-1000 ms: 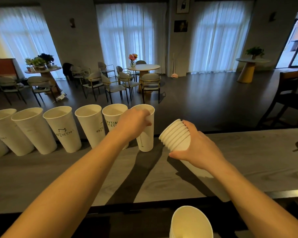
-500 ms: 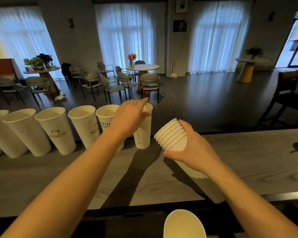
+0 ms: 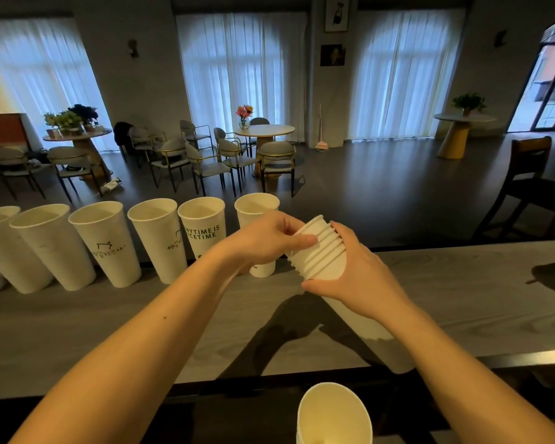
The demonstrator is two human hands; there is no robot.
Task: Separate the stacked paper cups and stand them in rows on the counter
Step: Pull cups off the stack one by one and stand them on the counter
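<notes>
Gripped stack [image 3: 321, 254] mid-body in right hand [image 3: 362, 280] | pinched top rim with left hand [image 3: 263, 241] | rims tilted up-left, toward row [image 3: 109, 238] on counter [image 3: 462, 299]

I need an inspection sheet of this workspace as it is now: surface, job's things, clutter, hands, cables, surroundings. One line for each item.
Surface: grey wood-grain counter, shadows across it.
Job's things: row of cups upright along the counter's far edge; cup stack held tilted above the counter; another cup at the bottom edge.
Clutter: nothing seen.
Hands: left hand pinches the stack's top rim; right hand grips the stack.
Cables: nothing seen.
Surroundings: round tables, chairs, flowers, curtained windows.
</notes>
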